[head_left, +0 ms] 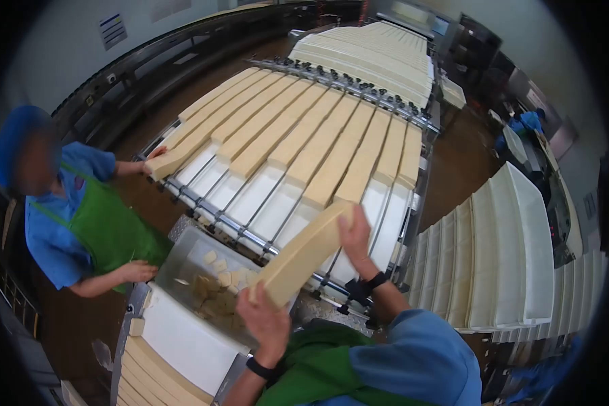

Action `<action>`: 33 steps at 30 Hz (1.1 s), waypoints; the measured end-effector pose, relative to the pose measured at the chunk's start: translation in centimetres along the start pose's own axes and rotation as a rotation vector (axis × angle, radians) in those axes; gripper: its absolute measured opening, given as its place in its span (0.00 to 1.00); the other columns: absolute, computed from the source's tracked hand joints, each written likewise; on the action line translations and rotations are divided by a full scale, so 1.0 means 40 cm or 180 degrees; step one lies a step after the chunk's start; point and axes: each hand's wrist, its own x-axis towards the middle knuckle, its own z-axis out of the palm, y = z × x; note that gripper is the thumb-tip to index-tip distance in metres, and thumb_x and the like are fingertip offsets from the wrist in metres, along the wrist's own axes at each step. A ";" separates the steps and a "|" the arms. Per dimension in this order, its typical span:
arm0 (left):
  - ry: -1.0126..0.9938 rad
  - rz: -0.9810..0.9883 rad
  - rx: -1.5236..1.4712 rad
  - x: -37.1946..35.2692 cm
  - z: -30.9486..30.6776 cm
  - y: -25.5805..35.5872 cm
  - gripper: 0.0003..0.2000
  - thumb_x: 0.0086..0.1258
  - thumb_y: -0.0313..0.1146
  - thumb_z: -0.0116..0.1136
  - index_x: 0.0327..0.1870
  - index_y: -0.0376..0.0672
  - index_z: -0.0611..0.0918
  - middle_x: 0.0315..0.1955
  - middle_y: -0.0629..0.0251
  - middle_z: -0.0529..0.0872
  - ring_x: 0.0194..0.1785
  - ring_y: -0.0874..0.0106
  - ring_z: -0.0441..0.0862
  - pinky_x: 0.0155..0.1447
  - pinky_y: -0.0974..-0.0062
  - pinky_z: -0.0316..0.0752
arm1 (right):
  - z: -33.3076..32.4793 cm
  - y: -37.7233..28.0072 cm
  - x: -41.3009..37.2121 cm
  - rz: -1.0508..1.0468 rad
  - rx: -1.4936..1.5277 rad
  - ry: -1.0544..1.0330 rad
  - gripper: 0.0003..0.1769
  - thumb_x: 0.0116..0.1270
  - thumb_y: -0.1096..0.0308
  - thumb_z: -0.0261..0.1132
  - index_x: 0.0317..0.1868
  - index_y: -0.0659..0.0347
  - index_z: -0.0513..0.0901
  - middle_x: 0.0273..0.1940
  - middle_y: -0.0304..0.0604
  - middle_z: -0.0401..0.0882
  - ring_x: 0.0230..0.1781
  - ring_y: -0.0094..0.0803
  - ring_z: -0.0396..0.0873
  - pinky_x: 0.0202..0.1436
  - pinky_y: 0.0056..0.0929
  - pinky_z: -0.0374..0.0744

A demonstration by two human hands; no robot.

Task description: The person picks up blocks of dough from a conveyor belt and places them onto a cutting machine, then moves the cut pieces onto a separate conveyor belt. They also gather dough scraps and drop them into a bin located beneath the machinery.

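A long pale block [301, 256] is held at a slant above the front of the conveyor, one end in each hand. My left hand [264, 323] grips its lower end, over the right side of a grey bin [176, 260]. Around its upper end is my right hand [356, 237]. Several similar long blocks [304, 135] lie side by side on the conveyor's white lanes [260, 196]. Small square pieces and scraps [216, 291] lie in the bin. Each wrist has a black band.
A co-worker [81, 203] in a green apron stands at the left, one hand on a block's end. More blocks [155, 372] lie at the lower left. Stacked white trays [487, 257] stand at the right. Another person [529, 122] is farther back.
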 end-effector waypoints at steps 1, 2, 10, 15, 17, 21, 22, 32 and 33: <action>-0.0364 0.0161 -0.0097 0.019 0.021 0.054 0.39 0.55 0.30 0.71 0.70 0.39 0.65 0.62 0.39 0.63 0.63 0.44 0.64 0.66 0.52 0.62 | -0.041 0.060 0.035 0.0211 -0.0040 0.0079 0.15 0.69 0.63 0.61 0.50 0.64 0.77 0.41 0.54 0.79 0.44 0.52 0.81 0.47 0.41 0.78; -0.0613 0.0306 -0.0210 0.029 0.048 0.101 0.41 0.55 0.32 0.73 0.71 0.39 0.64 0.61 0.38 0.63 0.63 0.43 0.64 0.66 0.52 0.62 | -0.078 0.112 0.064 0.0362 -0.0030 0.0109 0.14 0.71 0.64 0.60 0.51 0.64 0.78 0.41 0.54 0.81 0.44 0.51 0.82 0.47 0.40 0.79; -0.2293 0.0117 -0.1083 0.081 0.262 0.239 0.41 0.62 0.38 0.69 0.73 0.37 0.57 0.57 0.38 0.63 0.55 0.37 0.73 0.58 0.52 0.73 | -0.158 0.368 0.211 0.0419 -0.1864 -0.1818 0.24 0.68 0.55 0.62 0.56 0.65 0.77 0.46 0.55 0.82 0.52 0.50 0.80 0.62 0.50 0.71; -0.1773 -0.0504 -0.1441 0.126 0.416 0.267 0.38 0.65 0.34 0.66 0.73 0.40 0.58 0.58 0.40 0.64 0.56 0.39 0.74 0.59 0.52 0.73 | -0.130 0.378 0.190 0.0155 -0.2645 -0.1023 0.32 0.62 0.58 0.68 0.63 0.65 0.74 0.59 0.58 0.72 0.67 0.51 0.66 0.72 0.57 0.58; -0.1375 -0.0338 -0.1517 0.118 0.467 0.254 0.37 0.65 0.32 0.65 0.73 0.41 0.58 0.59 0.41 0.63 0.57 0.39 0.73 0.60 0.53 0.73 | -0.152 0.333 0.153 0.0103 -0.2549 -0.1065 0.34 0.60 0.59 0.70 0.64 0.65 0.72 0.63 0.60 0.67 0.69 0.54 0.61 0.72 0.59 0.56; -0.0888 0.0052 -0.1739 0.109 0.506 0.212 0.35 0.62 0.24 0.62 0.72 0.41 0.61 0.61 0.45 0.65 0.59 0.41 0.72 0.62 0.56 0.72 | -0.176 0.233 0.003 -0.0084 -0.1462 -0.1538 0.37 0.61 0.58 0.70 0.69 0.61 0.69 0.69 0.62 0.62 0.74 0.58 0.54 0.75 0.61 0.51; -0.0968 0.0104 -0.1814 0.106 0.505 0.204 0.34 0.60 0.23 0.60 0.71 0.42 0.63 0.60 0.45 0.66 0.59 0.42 0.73 0.63 0.56 0.72 | -0.185 0.194 -0.027 -0.0043 -0.1411 -0.1785 0.38 0.61 0.57 0.70 0.70 0.59 0.68 0.70 0.61 0.60 0.75 0.57 0.53 0.75 0.62 0.50; -0.0445 -0.0233 -0.1843 0.155 0.159 -0.030 0.28 0.59 0.19 0.57 0.64 0.43 0.74 0.63 0.50 0.71 0.66 0.52 0.70 0.69 0.64 0.68 | -0.150 0.203 -0.086 -0.0589 -0.2546 -0.2378 0.48 0.57 0.57 0.74 0.75 0.52 0.60 0.76 0.54 0.53 0.79 0.50 0.49 0.77 0.64 0.44; -0.0126 -0.0342 -0.1547 0.141 0.112 -0.078 0.27 0.60 0.20 0.57 0.64 0.43 0.74 0.64 0.51 0.70 0.68 0.52 0.69 0.70 0.63 0.66 | -0.151 0.197 -0.084 -0.0552 -0.2453 -0.2430 0.49 0.56 0.60 0.74 0.76 0.54 0.59 0.77 0.56 0.51 0.79 0.51 0.48 0.77 0.65 0.43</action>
